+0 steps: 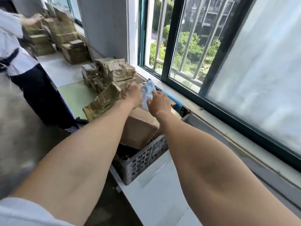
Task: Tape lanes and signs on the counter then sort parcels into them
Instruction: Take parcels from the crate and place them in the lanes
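Note:
Both my arms reach forward over a grey plastic crate [143,162] on the white counter [156,193]. My left hand [130,95] and my right hand [157,101] both hold a white soft parcel [148,91] with blue print above the crate. A brown cardboard box [138,128] lies in the crate under my wrists. Several taped brown parcels [105,75] are piled on the counter just beyond my left hand.
Another person in a white top and dark trousers [32,88] stands at the left, handling more cardboard parcels [53,33] at the far end of the counter. A window with bars [187,51] runs along the right. A blue object [176,101] lies by the sill.

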